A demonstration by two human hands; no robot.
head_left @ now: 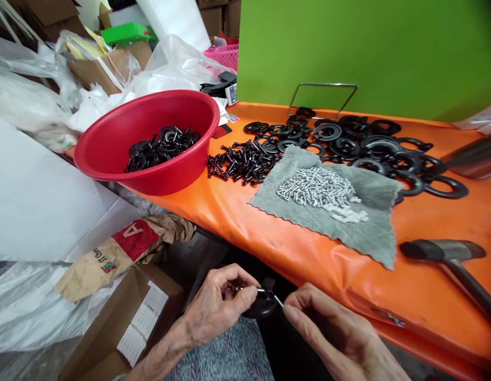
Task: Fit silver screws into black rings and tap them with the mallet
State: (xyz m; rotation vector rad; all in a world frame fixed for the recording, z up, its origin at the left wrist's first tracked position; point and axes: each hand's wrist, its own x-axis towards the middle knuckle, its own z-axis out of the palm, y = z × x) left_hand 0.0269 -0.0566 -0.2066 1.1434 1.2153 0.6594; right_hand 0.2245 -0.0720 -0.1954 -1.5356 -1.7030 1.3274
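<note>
Over my lap, below the table's front edge, my left hand pinches a black ring-shaped part with a small shiny piece at its top. Most of that piece is covered by my fingers. My right hand grips a thin, pale pin between thumb and forefinger, its far end at the black part; whether it has entered a hole I cannot tell. Many short silver pins and a few white bits lie on a grey-green cloth on the table.
The orange-covered table holds a pile of small black rod-like parts, black rings, a mallet and a wire stand. A red basin contains black parts. An open cardboard box stands lower left.
</note>
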